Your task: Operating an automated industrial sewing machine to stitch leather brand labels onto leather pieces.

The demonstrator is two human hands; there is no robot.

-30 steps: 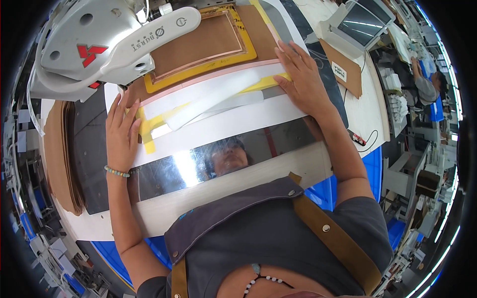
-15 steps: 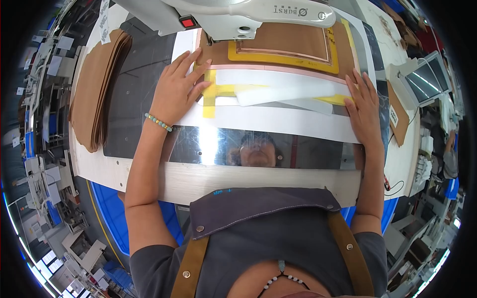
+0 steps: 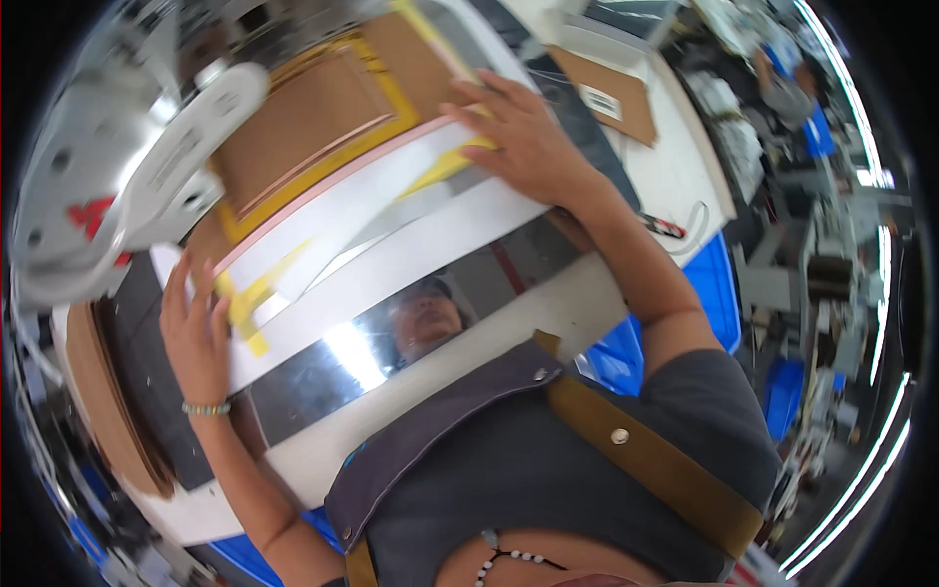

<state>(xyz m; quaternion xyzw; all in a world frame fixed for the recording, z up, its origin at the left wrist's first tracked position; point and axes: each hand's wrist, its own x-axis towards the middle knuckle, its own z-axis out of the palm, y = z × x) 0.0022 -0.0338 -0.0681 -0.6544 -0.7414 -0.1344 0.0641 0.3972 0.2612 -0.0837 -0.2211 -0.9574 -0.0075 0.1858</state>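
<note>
A brown sheet (image 3: pixel 233 168) with a yellow frame (image 3: pixel 404 98) on it lies beneath a white machine arm. Along its near edge runs a thin pink strip (image 3: pixel 337 174), then a white sheet (image 3: pixel 391 256) with yellow tape (image 3: pixel 248 318) on it. My left hand (image 3: pixel 196 328) rests at the left end by the tape, fingers stretched out. At the right end my right hand (image 3: pixel 528 142) lies with fingers spread over the edge of the sheets. Neither hand grips anything that I can see. Blur softens the fingertips.
The white machine arm (image 3: pixel 186 147) juts in from the upper left. A shiny metal plate (image 3: pixel 293 386) lies on the near side. Stacked brown sheets (image 3: pixel 108 411) stand at the left; a brown card (image 3: pixel 626 103) and red-and-black tool (image 3: pixel 662 226) lie right. Blue bins (image 3: pixel 714 293) sit below the table.
My view has turned, so the table now slants up to the right and the machine arm appears farther left. Both hands stay at the two ends of the sheets, fingers extended.
</note>
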